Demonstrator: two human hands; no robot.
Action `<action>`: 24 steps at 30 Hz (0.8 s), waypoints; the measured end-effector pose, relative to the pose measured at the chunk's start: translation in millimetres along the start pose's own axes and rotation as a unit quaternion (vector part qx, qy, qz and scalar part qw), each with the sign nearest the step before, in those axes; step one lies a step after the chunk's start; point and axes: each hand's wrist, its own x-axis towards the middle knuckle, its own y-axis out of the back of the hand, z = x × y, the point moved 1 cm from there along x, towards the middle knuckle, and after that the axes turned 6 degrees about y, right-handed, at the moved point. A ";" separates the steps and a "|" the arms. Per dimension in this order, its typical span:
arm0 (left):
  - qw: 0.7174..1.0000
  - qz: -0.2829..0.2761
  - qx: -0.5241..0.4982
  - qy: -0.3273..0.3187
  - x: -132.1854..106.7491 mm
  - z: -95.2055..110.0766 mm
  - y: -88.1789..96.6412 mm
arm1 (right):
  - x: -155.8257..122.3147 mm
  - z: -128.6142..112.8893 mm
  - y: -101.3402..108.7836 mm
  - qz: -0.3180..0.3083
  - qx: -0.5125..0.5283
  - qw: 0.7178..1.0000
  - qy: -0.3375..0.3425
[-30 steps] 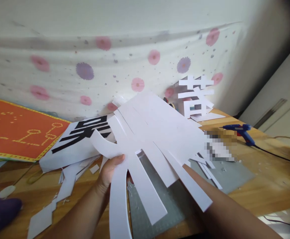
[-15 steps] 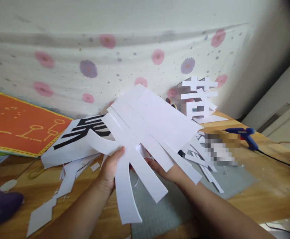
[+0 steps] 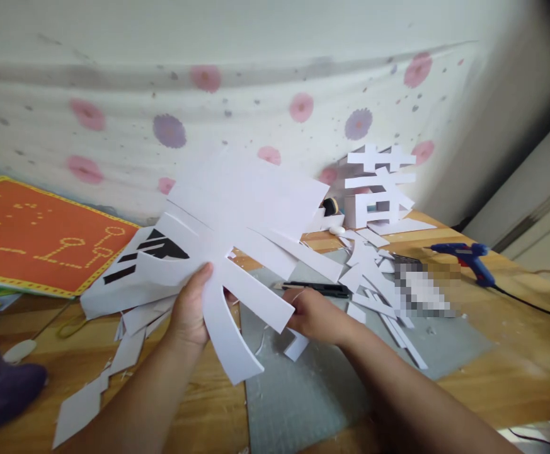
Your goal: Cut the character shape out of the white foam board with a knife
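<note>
My left hand point(image 3: 192, 306) grips a large white board cutout point(image 3: 222, 239) with several leg-like strips, its thumb pressed on the front face. The cutout is held up, tilted, above the table. My right hand point(image 3: 315, 315) is low over the grey cutting mat point(image 3: 312, 397), behind the tip of one strip. Its fingers are mostly hidden, so I cannot tell whether it holds anything. A black utility knife point(image 3: 324, 289) lies just beyond that hand. Below the hand shows a small bent white piece point(image 3: 296, 346).
White scraps point(image 3: 378, 284) lie on the mat's right side. Beyond stands a white three-dimensional character point(image 3: 378, 183). A blue glue gun point(image 3: 468, 258) with its cord is at right. At left are a printed sheet point(image 3: 114, 293), an orange board point(image 3: 43, 233) and a purple object point(image 3: 3, 388).
The cutout has moved left and slightly lower, uncovering the knife and more of the mat. My right hand has left the cutout's underside and moved right to the mat.
</note>
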 end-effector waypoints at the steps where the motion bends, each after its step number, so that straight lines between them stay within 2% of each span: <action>1: 1.000 0.004 -0.006 0.007 1.8 -0.7 0.5 | 0.1 0.7 3.3 -0.007 -0.022 1.000 0.005; 3: 1.000 -0.004 -0.008 0.016 4.4 -2.8 0.7 | 0.9 5.2 12.5 0.007 -0.042 0.999 -0.001; 4: 1.000 -0.012 -0.007 0.019 5.3 -3.6 0.4 | 1.4 9.0 18.4 0.032 -0.053 0.998 -0.013; 7: 0.999 -0.033 -0.001 0.015 6.8 -3.9 -0.7 | 2.1 22.6 36.6 0.104 -0.162 0.976 -0.103; 9: 0.999 -0.041 0.006 0.009 7.6 -3.3 -1.0 | 2.2 29.7 44.6 0.099 -0.249 0.950 -0.159; 11: 0.999 -0.043 0.012 0.004 8.2 -3.3 -1.1 | 3.0 33.3 47.0 0.074 -0.290 0.936 -0.183; 15: 1.000 -0.026 0.001 0.016 8.0 -6.2 -2.4 | 6.3 34.2 40.3 0.043 -0.306 0.933 -0.183; 18: 1.000 -0.016 -0.009 0.024 6.2 -8.9 -5.0 | 6.8 34.9 37.3 0.051 -0.316 0.930 -0.181; 21: 1.000 -0.013 -0.013 0.021 3.6 -10.2 -8.0 | 4.3 37.7 41.6 0.086 -0.319 0.928 -0.172; 24: 1.000 -0.007 -0.013 0.024 1.6 -10.7 -8.5 | 1.7 41.9 47.0 0.160 -0.294 0.933 -0.130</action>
